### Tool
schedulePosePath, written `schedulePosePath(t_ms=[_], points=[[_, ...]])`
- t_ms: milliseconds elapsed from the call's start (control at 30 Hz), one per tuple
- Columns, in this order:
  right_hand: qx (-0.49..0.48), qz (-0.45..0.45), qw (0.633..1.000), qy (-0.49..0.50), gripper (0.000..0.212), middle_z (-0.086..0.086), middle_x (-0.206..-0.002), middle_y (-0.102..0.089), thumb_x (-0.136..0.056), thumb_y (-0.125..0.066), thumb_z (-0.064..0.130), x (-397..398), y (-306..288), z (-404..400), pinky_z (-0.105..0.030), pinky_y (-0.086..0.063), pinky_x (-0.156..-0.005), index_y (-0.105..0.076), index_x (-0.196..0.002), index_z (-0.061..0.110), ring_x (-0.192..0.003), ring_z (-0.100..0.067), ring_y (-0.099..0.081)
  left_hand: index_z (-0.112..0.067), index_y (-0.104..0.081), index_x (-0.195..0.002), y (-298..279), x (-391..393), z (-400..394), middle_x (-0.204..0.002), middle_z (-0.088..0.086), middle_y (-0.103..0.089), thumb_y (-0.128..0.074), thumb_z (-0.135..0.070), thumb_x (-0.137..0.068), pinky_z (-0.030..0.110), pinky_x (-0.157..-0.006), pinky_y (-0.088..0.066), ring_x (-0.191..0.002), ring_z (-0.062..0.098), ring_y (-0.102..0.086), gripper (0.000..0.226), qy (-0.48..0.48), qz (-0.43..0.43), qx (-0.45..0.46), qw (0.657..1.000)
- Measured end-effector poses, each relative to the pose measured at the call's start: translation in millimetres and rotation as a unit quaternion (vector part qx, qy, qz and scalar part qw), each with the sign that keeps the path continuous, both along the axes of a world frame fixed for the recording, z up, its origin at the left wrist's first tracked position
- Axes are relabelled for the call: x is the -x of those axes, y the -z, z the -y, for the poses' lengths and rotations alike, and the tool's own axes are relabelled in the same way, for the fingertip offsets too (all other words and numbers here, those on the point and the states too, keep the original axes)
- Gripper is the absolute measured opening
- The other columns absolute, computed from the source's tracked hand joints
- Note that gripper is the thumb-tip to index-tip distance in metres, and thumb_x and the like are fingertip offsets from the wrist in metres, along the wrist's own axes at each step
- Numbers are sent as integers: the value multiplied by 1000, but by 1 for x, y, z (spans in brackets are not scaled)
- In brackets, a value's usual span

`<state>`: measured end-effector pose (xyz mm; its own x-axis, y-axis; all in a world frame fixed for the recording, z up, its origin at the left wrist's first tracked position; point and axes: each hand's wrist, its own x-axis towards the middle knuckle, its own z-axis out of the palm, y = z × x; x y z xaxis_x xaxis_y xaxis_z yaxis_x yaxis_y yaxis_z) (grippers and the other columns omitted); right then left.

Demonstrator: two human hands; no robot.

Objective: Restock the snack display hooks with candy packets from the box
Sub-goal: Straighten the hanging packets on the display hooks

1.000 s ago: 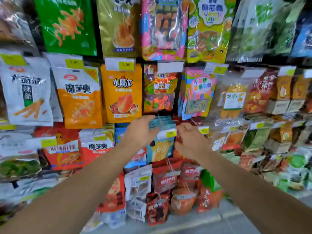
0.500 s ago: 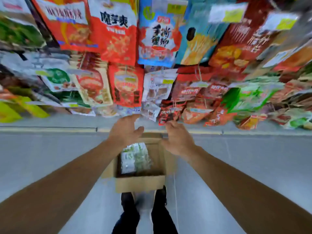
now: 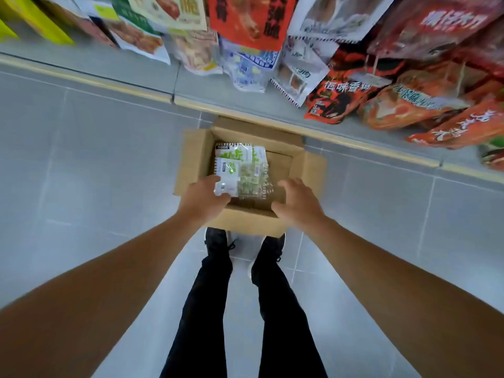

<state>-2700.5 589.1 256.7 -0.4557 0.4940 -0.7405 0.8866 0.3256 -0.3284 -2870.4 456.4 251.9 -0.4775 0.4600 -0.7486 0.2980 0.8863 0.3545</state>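
Observation:
An open cardboard box [image 3: 196, 159] stands on the floor just in front of my shoes. Inside it lie green-and-white candy packets [image 3: 240, 170], stacked toward the left side. My left hand [image 3: 203, 199] reaches over the box's near left corner, its fingers and thumb touching the near left corner of the top packet. My right hand [image 3: 297, 200] hovers over the near right part of the box with fingers spread and holds nothing. The box's right half shows bare cardboard.
The lowest hanging snack packets [image 3: 341, 88] of the display dangle above a grey base ledge with a yellow strip [image 3: 245, 107] right behind the box. My black shoes [image 3: 218, 244] and trouser legs stand on the grey tiled floor.
My view dropped from the display hooks down to the floor. Both hands came down from the hooks into the box, and the left one reached the top packet.

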Motion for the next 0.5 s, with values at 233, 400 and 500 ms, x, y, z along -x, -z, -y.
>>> schedulePosePath(t_ms=[233, 400, 500], points=[[55, 35, 998, 0, 53, -9, -135, -50, -89, -56, 24, 12, 148, -11, -35, -44, -92, -45, -140, 13, -121, -28, -51, -23, -57, -131, 126, 9, 1, -114, 1, -65, -59, -24, -88, 22, -73, -39, -101, 22, -58, 42, -91, 19, 17, 996], [69, 49, 996, 18, 53, -9, -145, -42, -90, -60, 23, 23, 259, -19, -32, -40, -97, -47, -140, 12, -129, -29, -47, -18, -62, -115, 229, 19, -4, -112, 3, -67, -60, -23, -89, 22, -66, -38, -96, 26, -59, 27, -101, 20, 27, 994], [82, 52, 993, 68, 54, -10, -142, -46, -89, -64, 25, 26, 323, -20, -26, -37, -88, -48, -139, 11, -127, -27, -49, -18, -56, -126, 291, 27, -8, -124, 6, -65, -60, -28, -90, 24, -77, -38, -111, 28, -57, 38, -111, 17, 37, 993]])
